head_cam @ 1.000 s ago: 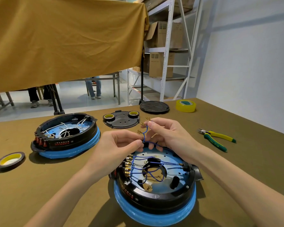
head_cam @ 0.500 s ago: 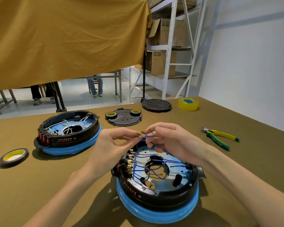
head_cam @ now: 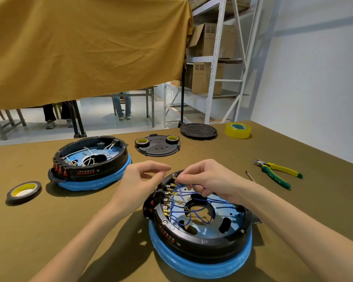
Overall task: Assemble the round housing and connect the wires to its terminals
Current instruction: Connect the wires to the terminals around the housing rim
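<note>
A round black housing (head_cam: 200,244) on a blue ring sits near the table's front edge. Blue wires (head_cam: 194,212) cross its blue inner plate. Brass terminals (head_cam: 168,197) line its left inner rim. My right hand (head_cam: 208,179) is over the housing's far rim and pinches a blue wire end with a brass connector at the top terminal. Just left of the housing hovers my left hand (head_cam: 140,181), fingers loosely curled and holding nothing. A second housing (head_cam: 90,161) with white wires stands at the left.
A black cover plate (head_cam: 157,146) carrying two small tape rolls lies behind, and a round black lid (head_cam: 198,130) farther back. Yellow tape (head_cam: 237,130) is at the back right, pliers (head_cam: 277,173) at the right, a dark tape roll (head_cam: 23,191) at the left.
My right hand has brought the wire end down from above the housing to the far-left rim terminals. My left hand has let go of the wire and drawn slightly left.
</note>
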`<action>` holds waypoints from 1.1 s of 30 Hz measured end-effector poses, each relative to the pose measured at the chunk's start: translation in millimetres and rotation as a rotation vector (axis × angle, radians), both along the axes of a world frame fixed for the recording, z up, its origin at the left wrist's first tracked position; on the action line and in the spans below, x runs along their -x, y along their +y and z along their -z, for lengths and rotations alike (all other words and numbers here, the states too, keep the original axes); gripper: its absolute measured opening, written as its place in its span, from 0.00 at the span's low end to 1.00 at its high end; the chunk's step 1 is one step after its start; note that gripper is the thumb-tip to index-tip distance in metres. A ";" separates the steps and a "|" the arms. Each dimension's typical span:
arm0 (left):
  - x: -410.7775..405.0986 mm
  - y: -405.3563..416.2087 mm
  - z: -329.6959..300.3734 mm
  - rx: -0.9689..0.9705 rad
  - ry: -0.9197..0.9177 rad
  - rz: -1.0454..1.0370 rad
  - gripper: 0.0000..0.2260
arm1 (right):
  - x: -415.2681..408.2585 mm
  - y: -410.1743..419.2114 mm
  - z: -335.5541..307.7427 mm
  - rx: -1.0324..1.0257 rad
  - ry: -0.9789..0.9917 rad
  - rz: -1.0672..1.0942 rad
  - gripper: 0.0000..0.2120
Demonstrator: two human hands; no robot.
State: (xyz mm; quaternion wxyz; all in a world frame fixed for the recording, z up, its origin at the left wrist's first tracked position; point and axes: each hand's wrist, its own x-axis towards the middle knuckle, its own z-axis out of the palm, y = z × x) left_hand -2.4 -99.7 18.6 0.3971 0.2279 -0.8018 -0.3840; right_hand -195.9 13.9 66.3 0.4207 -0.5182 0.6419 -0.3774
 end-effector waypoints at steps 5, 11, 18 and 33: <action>4.5 -4.0 20.9 -0.169 -0.011 -0.092 0.10 | -4.0 -12.9 10.0 -0.154 0.118 0.003 0.07; 14.1 2.2 43.1 -0.440 0.063 -0.104 0.06 | -6.1 -31.1 12.5 -0.214 0.180 0.040 0.07; 14.0 10.4 50.7 -0.453 0.221 -0.230 0.07 | -3.3 -33.4 14.2 -0.238 0.151 0.042 0.07; 9.1 27.9 56.0 -0.304 0.257 -0.228 0.15 | -5.4 -34.1 17.3 -0.145 0.266 0.037 0.06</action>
